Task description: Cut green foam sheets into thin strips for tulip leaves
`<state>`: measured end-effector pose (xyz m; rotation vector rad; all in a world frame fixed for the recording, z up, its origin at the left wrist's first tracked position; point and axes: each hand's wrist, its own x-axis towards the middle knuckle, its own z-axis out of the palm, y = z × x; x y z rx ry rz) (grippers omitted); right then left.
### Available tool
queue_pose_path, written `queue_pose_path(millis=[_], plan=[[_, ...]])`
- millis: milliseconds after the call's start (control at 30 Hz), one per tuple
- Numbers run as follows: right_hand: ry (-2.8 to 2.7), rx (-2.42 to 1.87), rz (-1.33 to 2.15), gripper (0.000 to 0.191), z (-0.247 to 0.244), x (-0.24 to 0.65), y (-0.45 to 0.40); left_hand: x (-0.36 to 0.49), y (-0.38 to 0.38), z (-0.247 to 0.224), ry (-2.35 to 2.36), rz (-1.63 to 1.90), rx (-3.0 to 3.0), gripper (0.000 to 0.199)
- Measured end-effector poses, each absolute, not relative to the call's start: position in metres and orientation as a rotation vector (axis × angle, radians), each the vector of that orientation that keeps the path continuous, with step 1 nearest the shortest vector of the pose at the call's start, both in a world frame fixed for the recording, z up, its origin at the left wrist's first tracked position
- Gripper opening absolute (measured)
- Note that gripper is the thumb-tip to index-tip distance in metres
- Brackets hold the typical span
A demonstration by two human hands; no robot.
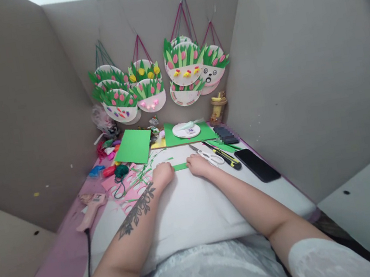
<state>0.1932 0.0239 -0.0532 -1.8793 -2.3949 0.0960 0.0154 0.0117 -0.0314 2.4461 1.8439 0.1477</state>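
Both forearms extend over the white sheet (189,208). The left hand (162,174) and right hand (198,164) each pinch one end of a green paper strip (180,166), held flat between them. Just beyond lie scissors (209,155) and a utility knife (225,156); a phone (256,165) lies right. Farther back: green paper (134,146), a paper plate (186,130), hanging plate crafts (148,88).

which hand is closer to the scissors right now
Right. The right hand lies just beside the scissors, nearly touching the handles. The left hand sits farther off, at the other end of the green paper strip.
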Motion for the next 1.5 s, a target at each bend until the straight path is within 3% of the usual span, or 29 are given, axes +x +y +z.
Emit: queue_pose_path(millis=[400,633,767,967,1100,1233,1500], plan=[[-2.161,-1.997,-0.003,0.031,-0.049,0.201,0.007,-0.010,0.017,-0.031,1.922,0.044,2.400,0.034],[-2.061,-2.016,0.032,0.021,-0.055,0.209,0.010,-0.017,0.010,-0.026,1.769,0.192,2.529,0.036],[-2.135,-1.912,0.065,0.023,-0.061,0.211,0.014,-0.013,0.006,-0.025,1.461,0.210,2.670,0.035],[-2.419,-1.573,0.033,0.047,-0.057,0.211,0.013,-0.011,0.007,-0.026,1.382,0.200,2.719,0.028],[-2.642,-1.307,-0.036,0.034,-0.052,0.206,0.006,-0.010,0.005,-0.024,1.393,0.172,2.738,0.029],[-2.627,-1.459,-0.125,0.027,-0.045,0.200,-0.003,-0.008,0.000,-0.019,1.470,0.157,2.729,0.027],[-2.537,-1.741,-0.172,0.029,-0.033,0.209,-0.010,-0.012,-0.015,-0.007,1.730,0.028,2.678,0.029]])
